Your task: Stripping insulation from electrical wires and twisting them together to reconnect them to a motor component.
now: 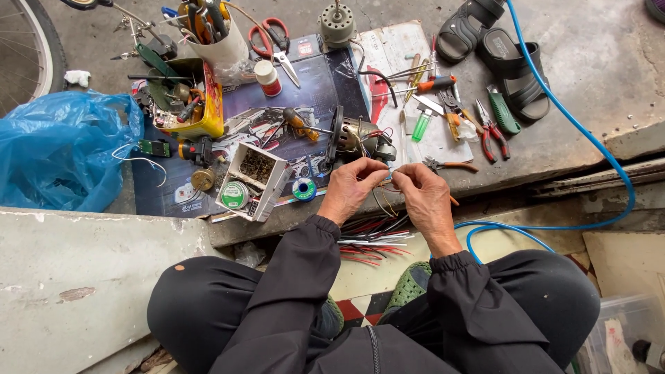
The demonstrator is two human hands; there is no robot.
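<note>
Wires [385, 181], thin and mixed in colour, run between the two hands, which are drawn close together with fingertips nearly meeting. The left hand [351, 188] pinches the strands between thumb and fingers; the right hand [424, 195] is closed on the same bundle from the other side. The strands lead up and away from the hands to a small electric motor [360, 140] lying on its side on the low bench [547, 149], just beyond the left hand's knuckles. Below the wrists, between the person's knees, a loose bundle of red, black and white wire lengths [370, 242] lies on the floor.

Just left of the left hand sit a spool of solder [303, 188] and an open white box [251, 179] with a green roll in it. Just beyond the right hand lies a pair of orange-handled pliers [450, 165]; farther out are a screwdriver [433, 84] and red-handled cutters [493, 131]. Well to the left of both hands is a blue plastic bag [62, 149]. A blue hose [575, 125] curves round on the right-hand side, past a pair of dark sandals [499, 48].
</note>
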